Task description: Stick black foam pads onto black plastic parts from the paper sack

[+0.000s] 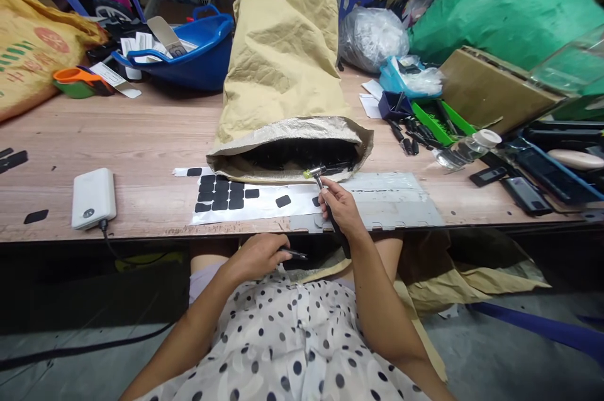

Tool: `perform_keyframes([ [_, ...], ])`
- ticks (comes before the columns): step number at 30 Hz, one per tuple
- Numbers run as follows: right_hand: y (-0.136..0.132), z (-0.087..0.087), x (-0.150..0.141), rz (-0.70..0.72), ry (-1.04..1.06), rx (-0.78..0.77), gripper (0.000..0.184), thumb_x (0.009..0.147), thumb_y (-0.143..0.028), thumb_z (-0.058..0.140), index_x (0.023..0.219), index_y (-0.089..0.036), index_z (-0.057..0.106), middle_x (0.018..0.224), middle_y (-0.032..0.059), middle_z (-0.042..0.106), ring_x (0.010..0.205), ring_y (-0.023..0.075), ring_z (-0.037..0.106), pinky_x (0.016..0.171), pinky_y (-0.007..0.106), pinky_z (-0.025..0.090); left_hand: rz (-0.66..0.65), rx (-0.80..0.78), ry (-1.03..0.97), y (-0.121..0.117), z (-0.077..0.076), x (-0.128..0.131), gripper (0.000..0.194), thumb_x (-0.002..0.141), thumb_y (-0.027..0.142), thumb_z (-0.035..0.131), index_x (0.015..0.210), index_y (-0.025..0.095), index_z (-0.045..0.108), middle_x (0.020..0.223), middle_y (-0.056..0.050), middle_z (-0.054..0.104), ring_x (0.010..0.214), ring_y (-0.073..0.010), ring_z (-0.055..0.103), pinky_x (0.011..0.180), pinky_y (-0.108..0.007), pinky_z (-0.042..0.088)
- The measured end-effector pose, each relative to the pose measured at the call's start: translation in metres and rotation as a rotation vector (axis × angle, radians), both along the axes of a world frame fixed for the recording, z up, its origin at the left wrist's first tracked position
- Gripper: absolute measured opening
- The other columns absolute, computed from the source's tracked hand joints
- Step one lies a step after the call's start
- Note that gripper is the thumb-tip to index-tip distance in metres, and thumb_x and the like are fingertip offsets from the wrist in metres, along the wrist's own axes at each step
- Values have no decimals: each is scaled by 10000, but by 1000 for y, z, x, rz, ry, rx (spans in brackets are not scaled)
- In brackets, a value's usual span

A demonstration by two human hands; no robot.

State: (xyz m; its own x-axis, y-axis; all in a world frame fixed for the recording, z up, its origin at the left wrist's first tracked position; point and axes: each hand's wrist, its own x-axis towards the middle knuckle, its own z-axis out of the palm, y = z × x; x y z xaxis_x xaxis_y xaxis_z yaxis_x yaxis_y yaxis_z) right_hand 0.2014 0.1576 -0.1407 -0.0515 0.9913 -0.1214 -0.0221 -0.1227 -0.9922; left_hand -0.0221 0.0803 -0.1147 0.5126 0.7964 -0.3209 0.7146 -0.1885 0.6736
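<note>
Dotted shirt [302, 338] nearest, two busy hands at a table [155, 136].
White power bank [93, 198] at left; left hand [262, 255], fingers pinched nearly closed, holds a slim dark piece [295, 254] below the edge; right hand [344, 206], fingers curled closed, grips a small hammer [315, 172] near the tan sack's [283, 67] open mouth.

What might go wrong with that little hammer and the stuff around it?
The hammer is in the right hand, with its head near the open paper bag, so a careless swing might catch the bag's edge.

The left hand pinches a small dark piece by its end, and it could slip down into the lap.

The cord from the white box hangs over the table's edge, so a snag might pull the box off.
</note>
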Motion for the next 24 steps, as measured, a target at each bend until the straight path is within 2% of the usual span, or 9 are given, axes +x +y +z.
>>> perform_keyframes([
  [5, -1, 0, -1, 12, -8, 13, 630, 769, -513, 691, 1315, -205, 628, 682, -61, 541, 524, 68, 469, 391, 165, 392, 122, -107, 359, -8, -45, 11, 223, 938, 256, 512, 1001, 203, 719, 1047, -147, 752, 1021, -335, 709, 782, -369, 502],
  [8, -1, 0, -1, 13, -16, 21, 629, 773, -516, 688, 1318, -209, 626, 687, -60, 541, 526, 67, 468, 388, 165, 390, 206, -99, 376, -7, -68, 14, 273, 913, 219, 537, 1127, 222, 707, 1147, -163, 737, 1065, -338, 704, 810, -384, 524],
  [10, -1, -1, -1, 12, -21, 23, 622, 776, -516, 687, 1316, -212, 627, 690, -61, 542, 527, 66, 468, 388, 165, 394, 238, -42, 367, -5, -73, 15, 354, 883, 202, 569, 1216, 241, 680, 1203, -159, 721, 1095, -326, 692, 828, -382, 531],
  [12, -2, -1, -1, 14, -27, 21, 617, 779, -515, 683, 1315, -215, 627, 692, -63, 541, 526, 63, 468, 390, 166, 401, 224, -48, 401, -5, -69, 17, 363, 884, 213, 569, 1230, 235, 677, 1222, -155, 715, 1124, -315, 678, 850, -374, 528],
  [15, -2, -1, -1, 19, -30, 17, 615, 782, -513, 673, 1320, -220, 626, 690, -65, 538, 526, 63, 470, 394, 167, 410, 114, -157, 442, -5, -44, 19, 276, 910, 269, 556, 1122, 195, 717, 1149, -149, 736, 1101, -310, 682, 854, -357, 514],
  [18, -2, -2, -1, 18, -29, 15, 618, 778, -513, 672, 1320, -220, 627, 686, -65, 539, 519, 63, 467, 388, 166, 402, -75, -236, 180, -1, -11, 22, 234, 879, 369, 620, 1003, 205, 732, 930, -72, 755, 903, -245, 702, 769, -296, 498],
  [20, -1, -2, -1, 17, -29, 16, 617, 777, -510, 673, 1318, -216, 627, 683, -65, 540, 512, 62, 464, 384, 165, 396, -103, -241, -89, 10, 7, 23, 257, 866, 442, 628, 934, 213, 723, 803, -18, 723, 757, -187, 668, 687, -259, 475],
  [22, -1, -2, -2, 16, -28, 17, 616, 778, -506, 672, 1318, -212, 628, 677, -66, 538, 504, 60, 460, 384, 165, 394, 91, -119, -241, 31, 17, 22, 281, 878, 464, 595, 871, 202, 696, 758, -4, 693, 702, -166, 633, 656, -254, 463],
  [24, -1, -1, -2, 17, -24, 15, 614, 778, -502, 672, 1317, -210, 628, 672, -67, 536, 499, 60, 458, 382, 164, 390, 466, 143, -216, 60, 18, 20, 237, 879, 414, 584, 850, 193, 665, 782, -19, 684, 740, -181, 634, 695, -277, 476],
])
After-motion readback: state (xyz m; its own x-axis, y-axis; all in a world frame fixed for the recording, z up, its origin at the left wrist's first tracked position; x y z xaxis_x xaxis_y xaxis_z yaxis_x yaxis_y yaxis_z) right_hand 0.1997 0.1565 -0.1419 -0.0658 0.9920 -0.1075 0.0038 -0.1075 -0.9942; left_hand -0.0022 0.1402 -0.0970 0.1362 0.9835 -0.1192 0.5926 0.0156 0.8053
